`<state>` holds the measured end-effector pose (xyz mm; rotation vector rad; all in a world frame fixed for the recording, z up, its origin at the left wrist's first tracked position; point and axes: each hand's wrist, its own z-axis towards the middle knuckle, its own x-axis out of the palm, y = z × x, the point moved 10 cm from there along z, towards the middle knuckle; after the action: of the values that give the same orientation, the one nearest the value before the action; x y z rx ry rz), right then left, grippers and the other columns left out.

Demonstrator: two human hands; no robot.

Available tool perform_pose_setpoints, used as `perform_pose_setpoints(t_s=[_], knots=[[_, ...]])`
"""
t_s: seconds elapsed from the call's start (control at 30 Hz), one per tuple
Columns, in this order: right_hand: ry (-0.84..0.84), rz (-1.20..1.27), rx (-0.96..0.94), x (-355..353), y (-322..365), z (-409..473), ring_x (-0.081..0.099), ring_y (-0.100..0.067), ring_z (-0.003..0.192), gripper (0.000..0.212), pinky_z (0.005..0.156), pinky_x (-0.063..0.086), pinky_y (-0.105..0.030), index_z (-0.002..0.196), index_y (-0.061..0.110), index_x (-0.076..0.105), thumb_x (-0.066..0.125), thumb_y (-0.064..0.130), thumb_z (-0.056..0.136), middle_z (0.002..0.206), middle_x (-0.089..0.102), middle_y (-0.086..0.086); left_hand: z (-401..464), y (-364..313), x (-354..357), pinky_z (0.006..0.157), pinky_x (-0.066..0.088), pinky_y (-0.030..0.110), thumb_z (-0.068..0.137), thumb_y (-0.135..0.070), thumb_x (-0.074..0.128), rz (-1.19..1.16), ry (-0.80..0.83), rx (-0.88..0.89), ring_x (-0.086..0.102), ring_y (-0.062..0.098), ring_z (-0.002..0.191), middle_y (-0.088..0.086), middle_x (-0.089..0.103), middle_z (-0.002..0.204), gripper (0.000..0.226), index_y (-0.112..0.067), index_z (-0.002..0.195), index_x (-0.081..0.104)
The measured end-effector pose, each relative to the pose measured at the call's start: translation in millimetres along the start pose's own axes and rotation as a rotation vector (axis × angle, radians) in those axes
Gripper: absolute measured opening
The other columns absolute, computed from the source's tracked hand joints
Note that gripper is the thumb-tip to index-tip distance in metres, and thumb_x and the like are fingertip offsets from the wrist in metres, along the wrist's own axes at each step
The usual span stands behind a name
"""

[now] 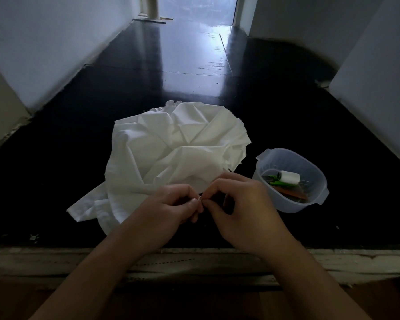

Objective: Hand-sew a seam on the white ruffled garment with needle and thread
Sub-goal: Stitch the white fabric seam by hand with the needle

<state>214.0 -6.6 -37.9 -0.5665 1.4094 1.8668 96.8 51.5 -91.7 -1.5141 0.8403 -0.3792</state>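
The white garment (171, 148) lay crumpled on the dark floor (275, 112), its near edge hidden behind both hands. Needle and thread were too small and dim to make out. The left hand (171, 205) and right hand (238, 204) met fingertip to fingertip, curled in pinches; what they held could not be told. A translucent bowl (310, 162) just right of the garment held a white spool (289, 177).

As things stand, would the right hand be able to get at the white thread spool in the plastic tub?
Probably yes. The white thread spool lies on top of the other items in the open, lidless plastic tub, just beside the right hand. Nothing stands between them, though the hand's fingertips are busy pinching something tiny against the left hand.
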Motion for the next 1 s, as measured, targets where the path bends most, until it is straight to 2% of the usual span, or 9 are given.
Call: perform_pose_setpoints(t_s=[0.1,0.3,0.47,0.6,0.73,1.0], knots=[[0.019,-0.075,-0.036,4.1,5.5,-0.8,0.061,-0.003,0.086,0.009,0.072,0.055,-0.03,0.083,0.029,0.071,0.074,0.022,0.089,0.091,0.061,0.019,-1.7,1.0,0.9,0.054,0.039,0.028,0.103,-0.012,0.059,0.057,0.005,-0.008,0.051,0.017,0.059,-0.003,0.066,0.068,0.03,-0.023,0.078,0.071],[0.026,-0.085,-0.061,4.3,10.2,-0.5,0.057,-0.005,0.083,0.009,0.068,0.053,-0.029,0.082,0.028,0.067,0.071,0.024,0.089,0.089,0.058,0.017,-5.9,-2.7,1.8,0.055,0.039,0.015,0.103,-0.01,0.058,0.043,0.029,-0.018,0.052,0.004,0.059,-0.006,0.064,0.068,0.025,-0.014,0.082,0.07],[0.006,0.025,-0.002,-0.8,4.2,0.5,0.062,-0.008,0.083,0.013,0.067,0.052,-0.025,0.078,0.027,0.066,0.075,0.023,0.086,0.086,0.06,0.014,-7.1,-7.9,0.2,0.052,0.038,0.02,0.097,-0.026,0.062,-0.047,0.024,0.012,0.05,0.009,0.057,0.001,0.064,0.071,0.02,-0.015,0.084,0.073],[0.003,0.093,0.066,-3.5,-1.7,0.3,0.062,-0.009,0.084,0.015,0.067,0.05,-0.018,0.078,0.027,0.065,0.075,0.019,0.085,0.086,0.061,0.014,-6.7,-6.1,-4.2,0.05,0.034,0.021,0.102,-0.01,0.059,-0.121,-0.016,-0.018,0.047,0.008,0.056,0.004,0.062,0.071,0.02,-0.006,0.089,0.072],[-0.004,0.13,0.108,-5.5,-5.4,1.0,0.061,-0.01,0.083,0.017,0.067,0.046,-0.014,0.079,0.027,0.064,0.074,0.015,0.084,0.084,0.061,0.012,-6.9,-4.9,-7.5,0.05,0.032,0.021,0.101,-0.009,0.058,-0.163,-0.046,-0.049,0.045,0.01,0.055,0.006,0.06,0.072,0.02,-0.004,0.088,0.072],[0.002,0.219,0.167,-3.2,-12.4,-0.4,0.062,-0.014,0.074,0.013,0.063,0.055,-0.027,0.08,0.027,0.063,0.068,0.016,0.086,0.083,0.063,0.007,-8.2,-4.4,-9.1,0.051,0.033,0.022,0.102,-0.012,0.056,-0.183,-0.07,-0.071,0.044,0.013,0.057,0.007,0.059,0.071,0.023,-0.004,0.087,0.072]])
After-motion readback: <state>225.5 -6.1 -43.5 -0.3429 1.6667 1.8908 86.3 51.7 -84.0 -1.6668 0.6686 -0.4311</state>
